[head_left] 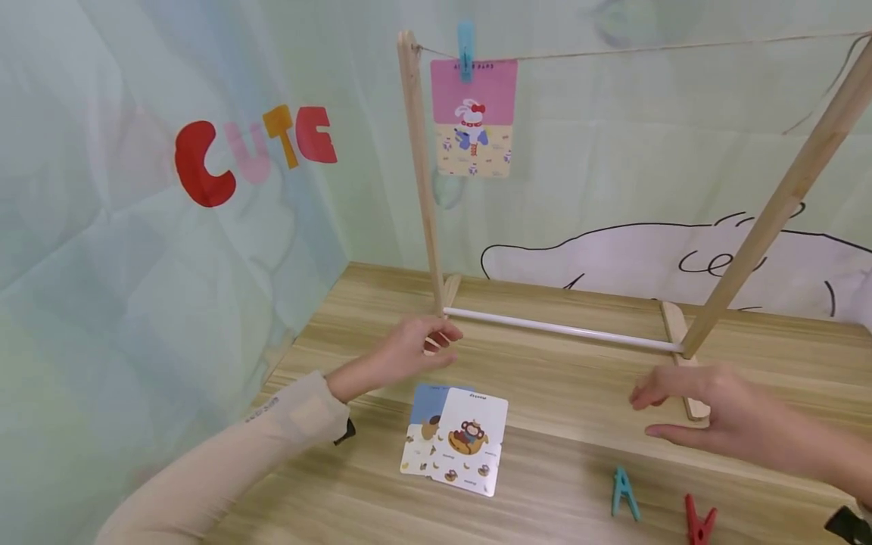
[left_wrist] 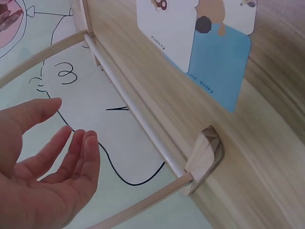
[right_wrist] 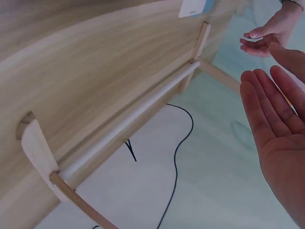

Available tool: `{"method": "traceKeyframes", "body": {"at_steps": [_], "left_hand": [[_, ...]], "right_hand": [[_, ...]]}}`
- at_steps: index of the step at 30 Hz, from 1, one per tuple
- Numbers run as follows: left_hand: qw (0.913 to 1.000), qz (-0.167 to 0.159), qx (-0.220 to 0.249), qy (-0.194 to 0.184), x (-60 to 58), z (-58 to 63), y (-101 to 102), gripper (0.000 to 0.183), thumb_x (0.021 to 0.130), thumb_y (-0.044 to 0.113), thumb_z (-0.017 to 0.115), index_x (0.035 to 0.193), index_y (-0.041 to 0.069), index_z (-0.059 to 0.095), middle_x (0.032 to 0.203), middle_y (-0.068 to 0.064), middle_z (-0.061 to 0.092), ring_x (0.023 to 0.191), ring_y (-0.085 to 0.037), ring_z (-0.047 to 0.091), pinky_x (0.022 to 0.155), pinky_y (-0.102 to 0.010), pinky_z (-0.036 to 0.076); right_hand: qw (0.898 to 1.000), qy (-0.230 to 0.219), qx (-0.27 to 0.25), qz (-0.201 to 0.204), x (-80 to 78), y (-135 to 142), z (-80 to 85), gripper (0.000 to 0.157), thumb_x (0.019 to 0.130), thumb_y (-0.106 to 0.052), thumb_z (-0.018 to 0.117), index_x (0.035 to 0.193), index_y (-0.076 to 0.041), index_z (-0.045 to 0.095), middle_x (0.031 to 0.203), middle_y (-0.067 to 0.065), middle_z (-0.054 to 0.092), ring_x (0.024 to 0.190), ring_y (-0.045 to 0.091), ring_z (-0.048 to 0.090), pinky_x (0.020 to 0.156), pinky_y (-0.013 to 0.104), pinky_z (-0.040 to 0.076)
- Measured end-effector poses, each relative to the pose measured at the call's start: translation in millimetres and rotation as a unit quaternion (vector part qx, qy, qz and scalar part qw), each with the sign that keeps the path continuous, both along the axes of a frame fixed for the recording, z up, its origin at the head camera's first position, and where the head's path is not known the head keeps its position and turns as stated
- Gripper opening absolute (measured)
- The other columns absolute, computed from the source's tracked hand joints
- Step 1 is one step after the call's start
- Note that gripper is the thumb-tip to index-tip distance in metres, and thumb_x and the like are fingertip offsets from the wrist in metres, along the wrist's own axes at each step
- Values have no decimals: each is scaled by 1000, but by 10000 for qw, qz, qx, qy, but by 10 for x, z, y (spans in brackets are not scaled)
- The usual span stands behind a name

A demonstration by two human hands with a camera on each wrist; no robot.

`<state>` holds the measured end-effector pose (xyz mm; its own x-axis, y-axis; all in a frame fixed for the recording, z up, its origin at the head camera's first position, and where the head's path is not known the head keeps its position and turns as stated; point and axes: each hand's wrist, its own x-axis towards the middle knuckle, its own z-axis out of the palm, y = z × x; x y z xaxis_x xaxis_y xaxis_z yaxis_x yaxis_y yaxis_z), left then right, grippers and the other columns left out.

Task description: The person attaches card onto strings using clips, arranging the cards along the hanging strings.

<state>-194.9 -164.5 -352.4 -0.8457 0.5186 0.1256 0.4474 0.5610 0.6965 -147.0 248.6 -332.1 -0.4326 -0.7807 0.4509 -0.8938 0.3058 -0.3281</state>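
Observation:
My left hand (head_left: pixel 412 350) hovers over the table behind two overlapping cards, its fingers loosely bent around nothing. The upper one is a white monkey card (head_left: pixel 470 439); under it a blue and white card (head_left: pixel 417 439) is partly hidden. To the right, my right hand (head_left: pixel 715 412) is held above the table with relaxed fingers and nothing in them. Nearest to it lie a teal clothespin (head_left: pixel 623 493) and a red clothespin (head_left: pixel 699 521). A pink and yellow rabbit card (head_left: pixel 473 121) hangs from a string, pinned by a blue clothespin (head_left: pixel 466 51).
A wooden frame stands at the back, with a left post (head_left: pixel 424 174), a right post (head_left: pixel 783 197), a white bottom rod (head_left: pixel 565 328) and a string (head_left: pixel 654 48) across the top. Behind it hangs a printed cloth (head_left: pixel 613 166). Coloured letters (head_left: pixel 204 165) decorate the left side.

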Motion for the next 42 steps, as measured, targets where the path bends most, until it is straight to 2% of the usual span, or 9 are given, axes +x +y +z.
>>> {"method": "traceKeyframes", "body": {"at_steps": [4,7,11,16,24,30,35,38,42], "left_hand": [[9999,-17,-72,-90,7,-72,14,26,91,3,73,114,-6,66,110,-16,67,99,-30,66,85,-33,58],[9997,-1,-132,-200,22,-129,2,27,91,5,72,115,-6,66,111,-15,67,99,-28,66,84,-32,57],[9992,-78,-114,-368,28,-227,-1,28,91,6,72,115,-6,66,112,-14,67,101,-30,65,88,-39,56],[9979,-116,-103,-631,40,-352,35,32,89,7,75,116,-6,65,114,-15,67,103,-33,63,92,-45,54],[9963,-212,-240,-803,65,-473,63,40,88,10,78,120,-7,62,118,-21,64,106,-36,61,92,-46,54],[9965,-123,-420,-719,104,-567,68,44,85,12,81,119,-8,62,117,-20,64,104,-33,61,91,-47,53],[9962,-11,-520,-696,130,-668,51,44,83,14,84,117,-5,63,111,-14,63,101,-27,59,88,-45,53],[9959,29,-571,-696,138,-706,37,45,82,16,84,117,-4,63,110,-11,63,99,-23,58,87,-42,53],[9956,113,-673,-639,145,-733,34,48,81,18,86,117,-3,63,108,-8,62,98,-19,57,86,-37,52]], "right_hand": [[9994,-340,65,-15,47,47,-106,48,72,-14,90,111,-29,67,106,-16,66,93,3,64,78,8,45],[9980,-592,22,199,53,69,-201,47,74,-13,90,113,-27,66,107,-14,65,93,5,65,83,9,47],[9941,-937,-69,538,58,99,-332,45,77,-12,87,114,-23,65,107,-11,65,93,6,66,82,11,49],[9895,-1297,-34,640,97,136,-481,48,77,-7,86,117,-22,64,109,-10,66,95,7,66,82,12,50],[9886,-1118,115,1007,133,127,-694,62,67,13,83,119,-16,64,112,-5,65,99,10,64,87,11,47],[9915,-679,231,1082,160,84,-829,67,58,14,85,116,-12,66,113,-1,64,100,11,64,90,11,46],[9923,-366,203,1167,168,33,-953,65,53,12,86,112,-8,67,110,1,64,96,11,65,86,11,49],[9928,-257,327,1126,177,17,-998,66,52,13,87,111,-7,67,111,1,63,97,11,64,85,11,49],[9908,-564,599,1073,195,10,-994,58,65,9,86,116,-11,66,116,-1,61,102,11,62,86,10,47]]}}
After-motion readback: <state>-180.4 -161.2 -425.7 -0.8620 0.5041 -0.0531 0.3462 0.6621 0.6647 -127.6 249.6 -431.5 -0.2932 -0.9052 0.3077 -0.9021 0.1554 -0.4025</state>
